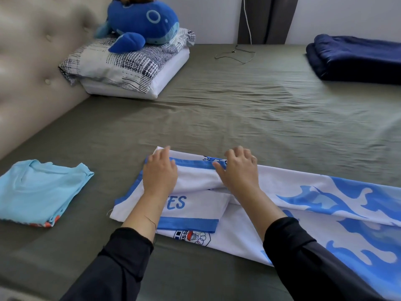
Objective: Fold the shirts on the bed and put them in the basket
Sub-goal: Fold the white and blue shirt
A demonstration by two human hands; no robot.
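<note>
Crosswise, white-blue shirt [303, 203], collar end left

Folded shirt [41, 190] left of spread shirt [282, 205], pillows [121, 70] behind, blanket [355, 57] far right.

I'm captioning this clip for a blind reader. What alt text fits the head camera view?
Two hands, left hand flat and right hand pinching a blue-trimmed sleeve, fold a white shirt with blue wave print on a bed with an olive-green sheet. A folded light blue T-shirt lies to the left; a blue plush whale sits on pillows beyond.
</note>
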